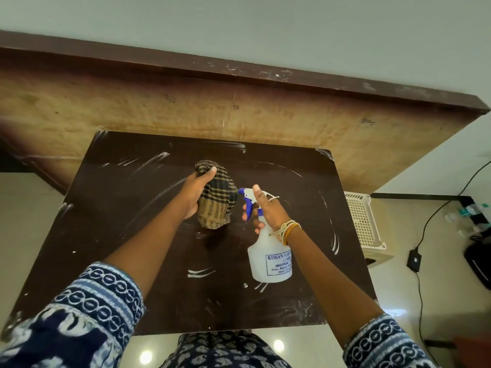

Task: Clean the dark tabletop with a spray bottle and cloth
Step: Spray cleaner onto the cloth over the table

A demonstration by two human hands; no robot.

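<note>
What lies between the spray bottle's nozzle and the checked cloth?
Nothing: in the head view the blue nozzle of the spray bottle points at the cloth, almost touching it.

One head-mounted wide-angle view is provided, aimed forward and steeply down at close range. Both forearms are seen entering from the bottom edge. The dark tabletop (132, 235) fills the centre beneath the hands; floor is seen beyond the right hand (268, 211).

A dark brown rectangular tabletop (132, 235) with a smooth, slightly glossy surface stands on pale tiled floor (21, 221), its far edge against a worn wooden board (159, 107); white smeared streaks (200, 272) and curved wipe marks lie across it
</note>
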